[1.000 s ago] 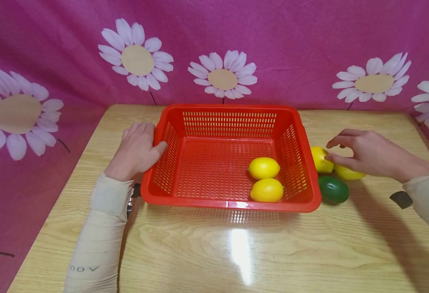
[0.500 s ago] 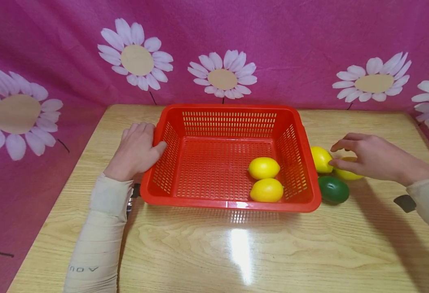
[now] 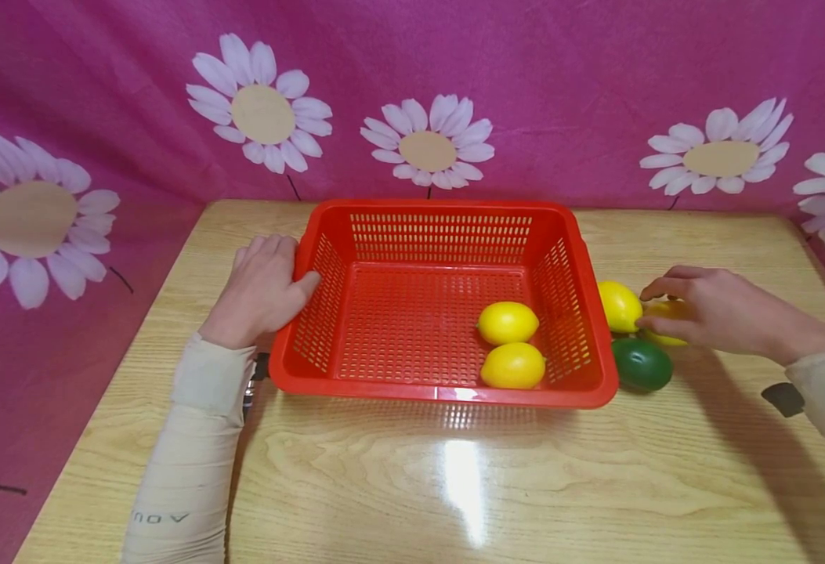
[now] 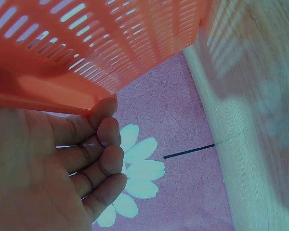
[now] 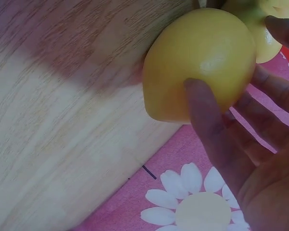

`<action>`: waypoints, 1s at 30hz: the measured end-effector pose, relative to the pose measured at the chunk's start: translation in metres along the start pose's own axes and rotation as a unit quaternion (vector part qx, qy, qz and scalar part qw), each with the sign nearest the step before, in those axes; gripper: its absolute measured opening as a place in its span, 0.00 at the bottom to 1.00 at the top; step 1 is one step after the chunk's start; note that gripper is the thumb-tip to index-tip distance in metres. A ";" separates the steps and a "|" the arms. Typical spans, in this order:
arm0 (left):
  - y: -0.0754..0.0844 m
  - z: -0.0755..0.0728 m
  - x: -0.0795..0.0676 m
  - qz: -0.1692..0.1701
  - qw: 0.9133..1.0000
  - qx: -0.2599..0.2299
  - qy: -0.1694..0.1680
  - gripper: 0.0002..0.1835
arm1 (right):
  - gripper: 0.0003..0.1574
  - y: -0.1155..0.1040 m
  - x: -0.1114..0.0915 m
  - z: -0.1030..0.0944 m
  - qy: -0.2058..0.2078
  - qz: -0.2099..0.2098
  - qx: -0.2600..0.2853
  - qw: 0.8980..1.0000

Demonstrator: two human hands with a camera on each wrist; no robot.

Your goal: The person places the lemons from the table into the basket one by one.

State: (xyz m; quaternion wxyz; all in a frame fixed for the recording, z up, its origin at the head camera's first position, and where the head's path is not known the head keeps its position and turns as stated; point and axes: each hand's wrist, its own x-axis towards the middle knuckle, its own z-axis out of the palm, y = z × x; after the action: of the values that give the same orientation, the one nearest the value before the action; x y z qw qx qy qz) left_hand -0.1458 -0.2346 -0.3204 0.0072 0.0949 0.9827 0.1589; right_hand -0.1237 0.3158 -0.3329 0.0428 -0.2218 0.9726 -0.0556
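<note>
The left hand (image 3: 257, 290) grips the left rim of the red plastic basket (image 3: 384, 386), thumb inside; the right hand (image 3: 722, 311) arches over a smooth lemon (image 5: 202, 53), one finger touching it, though I cannot tell whether it grips. That lemon lies right of the basket, directly beneath the nearer, right hand, its long axis mostly hidden. A second lemon (image 3: 620, 307) and glossy green fruit (image 3: 642, 365) sit beside it on the wood-grained desk (image 3: 356, 478); two oval lemons (image 3: 508, 323) rest inside the slotted walls.
</note>
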 end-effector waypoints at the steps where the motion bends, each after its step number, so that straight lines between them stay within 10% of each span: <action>1: 0.000 0.000 0.000 0.000 1.000 0.000 0.000 0.21 | 0.26 0.000 0.000 0.000 -0.004 0.002 0.000 1.000; 30: 0.000 0.000 0.000 0.001 1.000 -0.002 0.004 0.21 | 0.31 0.009 -0.003 0.009 -0.044 0.014 0.004 0.999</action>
State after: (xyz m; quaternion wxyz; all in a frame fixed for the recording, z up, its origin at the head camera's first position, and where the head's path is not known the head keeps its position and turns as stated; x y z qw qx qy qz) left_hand -0.1456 -0.2345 -0.3202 0.0037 0.0954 0.9823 0.1614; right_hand -0.1240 0.3246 -0.3430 0.0877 -0.2097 0.9726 -0.0492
